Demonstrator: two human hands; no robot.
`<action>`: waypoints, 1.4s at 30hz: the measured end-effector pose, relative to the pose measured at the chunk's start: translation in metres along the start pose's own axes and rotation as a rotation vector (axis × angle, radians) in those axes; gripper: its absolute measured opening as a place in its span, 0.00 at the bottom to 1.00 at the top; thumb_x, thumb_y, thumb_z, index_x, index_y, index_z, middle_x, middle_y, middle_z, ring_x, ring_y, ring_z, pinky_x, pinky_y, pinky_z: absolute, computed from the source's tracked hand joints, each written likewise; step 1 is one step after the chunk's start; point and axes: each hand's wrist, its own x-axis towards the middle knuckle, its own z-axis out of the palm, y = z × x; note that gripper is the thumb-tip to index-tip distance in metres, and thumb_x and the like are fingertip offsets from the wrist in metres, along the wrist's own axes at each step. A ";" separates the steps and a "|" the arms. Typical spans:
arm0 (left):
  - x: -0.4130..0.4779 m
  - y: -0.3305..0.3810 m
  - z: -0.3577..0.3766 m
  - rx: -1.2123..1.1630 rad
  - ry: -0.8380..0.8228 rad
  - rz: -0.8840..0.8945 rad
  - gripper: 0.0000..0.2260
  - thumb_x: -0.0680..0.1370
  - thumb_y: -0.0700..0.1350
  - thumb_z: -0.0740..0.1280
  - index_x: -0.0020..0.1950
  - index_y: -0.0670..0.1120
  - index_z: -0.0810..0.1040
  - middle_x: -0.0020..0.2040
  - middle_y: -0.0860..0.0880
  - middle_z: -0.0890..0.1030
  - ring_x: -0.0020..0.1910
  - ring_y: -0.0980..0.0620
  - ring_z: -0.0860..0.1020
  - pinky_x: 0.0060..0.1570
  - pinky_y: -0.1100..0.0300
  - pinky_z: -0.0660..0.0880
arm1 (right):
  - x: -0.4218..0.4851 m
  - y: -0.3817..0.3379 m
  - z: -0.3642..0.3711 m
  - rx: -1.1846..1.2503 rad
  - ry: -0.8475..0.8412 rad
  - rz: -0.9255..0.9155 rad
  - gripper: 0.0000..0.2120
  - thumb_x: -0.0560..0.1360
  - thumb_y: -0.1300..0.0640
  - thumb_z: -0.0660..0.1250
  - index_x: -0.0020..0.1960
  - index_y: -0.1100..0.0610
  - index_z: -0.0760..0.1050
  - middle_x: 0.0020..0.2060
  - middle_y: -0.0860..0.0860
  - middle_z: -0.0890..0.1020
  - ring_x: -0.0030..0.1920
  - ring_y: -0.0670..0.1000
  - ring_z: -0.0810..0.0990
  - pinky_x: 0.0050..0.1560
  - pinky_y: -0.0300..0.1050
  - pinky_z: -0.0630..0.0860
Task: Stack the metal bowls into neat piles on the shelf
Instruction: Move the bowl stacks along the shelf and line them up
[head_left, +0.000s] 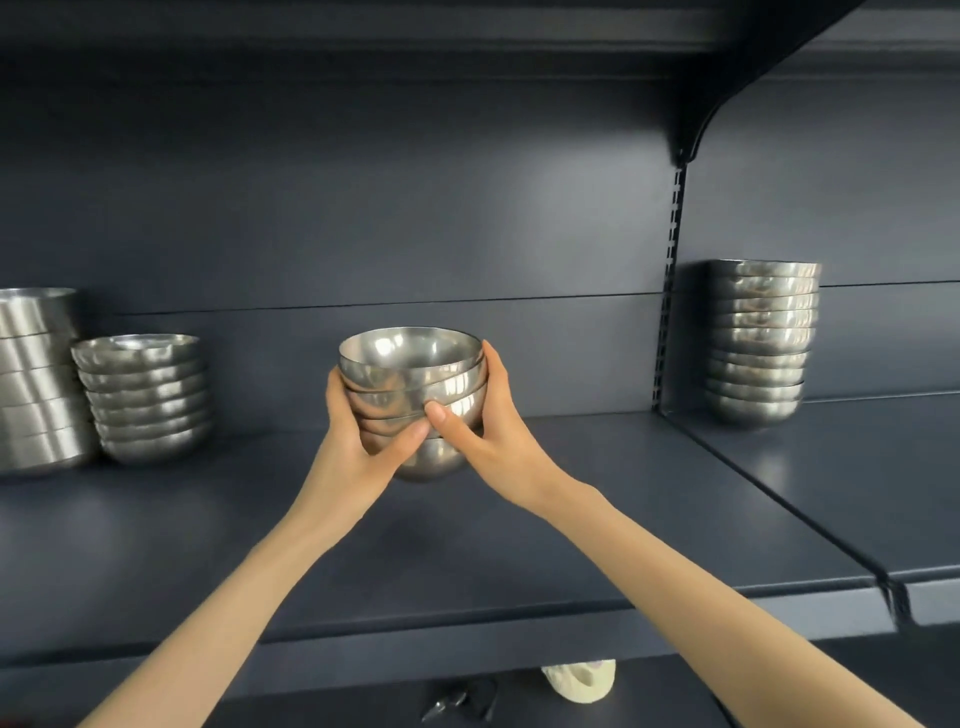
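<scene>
1. 2 hands, 1 load: our left hand (358, 431) and right hand (493, 426) clasp a stack (415, 395) of metal bowls from either side. Fingers curl round the back, and both thumbs press on the front with their tips touching.
2. Stack: steel bowls, nested, mouths up. The upper bowls sit tilted and their rims are not level. It is over the middle of the shelf (467, 545), toward the rear. We cannot tell whether its base touches the board or hangs just above it.
3. Left pile (145, 400): nested bowls of the same kind, standing on the shelf well apart from the stack. It leans slightly and its rims are uneven.
4. Pots (36, 379): taller straight-sided steel vessels, stacked, just beside the left pile at the frame's left edge and partly cut off.
5. Right pile (758, 343): nested bowls on the next bay (857, 478), past the upright (670, 291). It is taller than the left pile, fairly straight, and close to the back panel (363, 208).
6. Fixtures: 1 slotted upright between the 2 bays, and 1 dark bracket (696, 130) at its top, carrying the board above.
7. Lower level, under the shelf's front lip: 1 cream object (579, 680) and 1 dark item (462, 701). Both are partly hidden, and we cannot identify either.
</scene>
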 end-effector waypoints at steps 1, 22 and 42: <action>0.002 -0.003 -0.012 0.012 -0.002 0.007 0.39 0.67 0.52 0.69 0.74 0.51 0.55 0.58 0.63 0.75 0.52 0.71 0.77 0.45 0.77 0.71 | 0.004 -0.003 0.011 0.010 0.008 -0.004 0.27 0.78 0.53 0.67 0.67 0.36 0.54 0.66 0.41 0.70 0.64 0.36 0.71 0.61 0.33 0.71; 0.042 -0.124 -0.185 0.288 -0.216 -0.178 0.45 0.75 0.46 0.72 0.77 0.48 0.40 0.60 0.68 0.67 0.54 0.80 0.69 0.50 0.80 0.67 | 0.100 0.069 0.163 -0.001 -0.070 0.139 0.38 0.75 0.47 0.65 0.76 0.49 0.44 0.67 0.38 0.65 0.65 0.31 0.67 0.58 0.25 0.69; 0.074 -0.163 -0.198 0.342 -0.001 -0.145 0.43 0.74 0.43 0.74 0.79 0.48 0.48 0.65 0.60 0.63 0.54 0.78 0.67 0.50 0.81 0.65 | 0.155 0.088 0.174 -0.009 -0.057 0.273 0.35 0.71 0.39 0.65 0.72 0.50 0.56 0.64 0.40 0.72 0.65 0.39 0.71 0.57 0.30 0.71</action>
